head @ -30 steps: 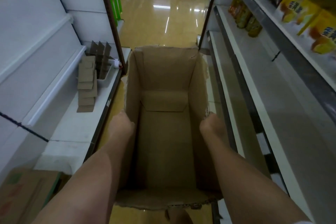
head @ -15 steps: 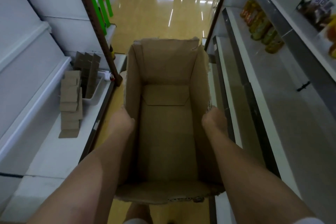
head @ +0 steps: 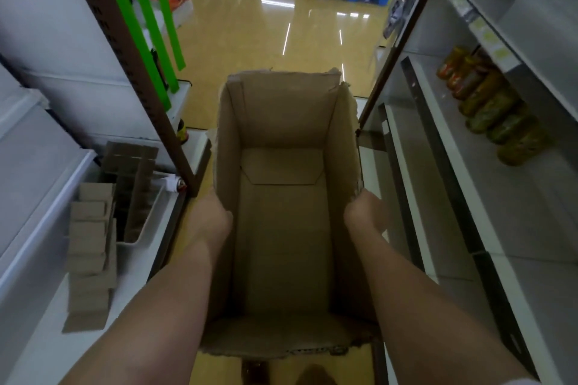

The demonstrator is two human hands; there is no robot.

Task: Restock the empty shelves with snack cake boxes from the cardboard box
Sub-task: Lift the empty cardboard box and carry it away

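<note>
Both hands are clamped on the cardboard box (head: 283, 228), left hand (head: 209, 222) on its left wall, right hand (head: 366, 216) on its right wall, carried mid-aisle between the shelves (head: 506, 197). Box is empty inside (just bare flaps). Jars (head: 491, 109) sit on the right shelf, cardboard dividers (head: 90, 247) on the left.

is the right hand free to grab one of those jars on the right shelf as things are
Probably not yet: the right hand grips the cardboard box wall, as the left hand does. The jars sit unobstructed on the shelf; it must let go first.
</note>
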